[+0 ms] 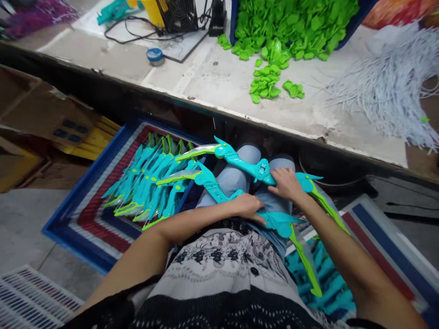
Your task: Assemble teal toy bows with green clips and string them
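Two teal toy bows with lime-green tips lie across my lap. My left hand is closed around the middle of the nearer bow. My right hand grips the centre of the farther bow, which stretches from upper left to lower right. To my left a striped blue-edged bag holds a pile of several more such bows. Another bag at my right holds more teal bows.
A worn white workbench runs across in front of me. On it lie a heap of green plastic leaf pieces, a bundle of white strings, a blue tape roll and a fan with cables. Cardboard lies at left.
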Tool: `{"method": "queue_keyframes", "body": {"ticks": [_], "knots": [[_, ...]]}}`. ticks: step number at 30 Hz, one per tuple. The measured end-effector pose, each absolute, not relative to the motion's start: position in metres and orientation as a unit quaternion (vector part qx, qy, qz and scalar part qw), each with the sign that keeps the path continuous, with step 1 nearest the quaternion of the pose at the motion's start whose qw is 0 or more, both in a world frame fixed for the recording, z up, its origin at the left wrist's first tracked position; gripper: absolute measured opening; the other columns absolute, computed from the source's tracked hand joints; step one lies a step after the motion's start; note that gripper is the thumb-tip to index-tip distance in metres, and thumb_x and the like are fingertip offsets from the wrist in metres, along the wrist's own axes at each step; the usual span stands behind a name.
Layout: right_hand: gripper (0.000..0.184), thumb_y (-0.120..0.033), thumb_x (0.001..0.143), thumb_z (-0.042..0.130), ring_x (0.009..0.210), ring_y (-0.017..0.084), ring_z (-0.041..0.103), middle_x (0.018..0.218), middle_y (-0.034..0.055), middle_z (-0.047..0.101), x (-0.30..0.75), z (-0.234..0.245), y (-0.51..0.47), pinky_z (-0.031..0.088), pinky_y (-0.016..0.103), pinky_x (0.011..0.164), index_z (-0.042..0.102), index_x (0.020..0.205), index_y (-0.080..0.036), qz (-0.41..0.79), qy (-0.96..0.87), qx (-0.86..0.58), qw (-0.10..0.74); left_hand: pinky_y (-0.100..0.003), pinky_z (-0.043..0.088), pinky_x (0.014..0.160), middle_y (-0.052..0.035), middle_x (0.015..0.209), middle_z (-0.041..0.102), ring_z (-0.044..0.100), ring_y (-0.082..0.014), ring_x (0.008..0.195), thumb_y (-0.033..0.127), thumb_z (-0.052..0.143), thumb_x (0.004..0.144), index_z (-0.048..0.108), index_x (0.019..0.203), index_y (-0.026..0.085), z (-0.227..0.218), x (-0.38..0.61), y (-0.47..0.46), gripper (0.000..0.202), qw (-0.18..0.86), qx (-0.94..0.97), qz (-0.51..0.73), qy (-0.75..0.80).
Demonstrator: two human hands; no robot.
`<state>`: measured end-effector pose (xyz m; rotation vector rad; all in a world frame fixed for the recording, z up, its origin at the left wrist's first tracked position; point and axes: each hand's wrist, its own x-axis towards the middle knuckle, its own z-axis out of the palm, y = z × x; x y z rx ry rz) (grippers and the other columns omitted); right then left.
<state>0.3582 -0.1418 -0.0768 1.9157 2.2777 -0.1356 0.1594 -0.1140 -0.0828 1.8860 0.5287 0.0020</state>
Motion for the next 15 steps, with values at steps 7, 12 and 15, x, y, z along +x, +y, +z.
{"method": "queue_keyframes", "body": {"ticks": [7, 12, 15], "knots": [[0.042, -0.035, 0.075, 0.056, 0.092, 0.030, 0.052, 0.096, 0.0150, 0.063, 0.369, -0.016, -0.124, 0.032, 0.039, 0.080, 0.058, 0.109, -0.011, 0.016, 0.748, 0.663, -0.038, -0.030, 0.049, 0.084, -0.0119, 0.120, 0.060, 0.056, -0.0285, 0.112, 0.034, 0.073, 0.073, 0.059, 0.122, 0.020, -0.039, 0.174, -0.089, 0.053, 0.712, 0.602, 0.229, 0.281], [0.035, -0.027, 0.079, 0.045, 0.090, 0.025, 0.057, 0.091, 0.0095, 0.063, 0.374, 0.047, -0.105, 0.038, 0.038, 0.080, 0.059, 0.108, -0.014, 0.027, 0.713, 0.669, -0.208, -0.033, 0.046, 0.097, -0.0115, 0.134, 0.052, 0.047, -0.0272, 0.127, 0.036, 0.068, 0.079, 0.050, 0.131, 0.020, 0.021, 0.198, -0.061, 0.058, 0.680, 0.595, 0.353, 0.243], [0.034, -0.033, 0.086, 0.039, 0.096, 0.025, 0.057, 0.097, 0.0093, 0.062, 0.364, 0.074, -0.095, 0.040, 0.042, 0.083, 0.057, 0.109, -0.015, 0.076, 0.663, 0.678, -0.309, -0.037, 0.042, 0.104, -0.0080, 0.140, 0.047, 0.041, -0.0263, 0.133, 0.043, 0.067, 0.080, 0.043, 0.135, 0.024, 0.065, 0.223, -0.051, 0.063, 0.599, 0.624, 0.450, 0.221]]}}
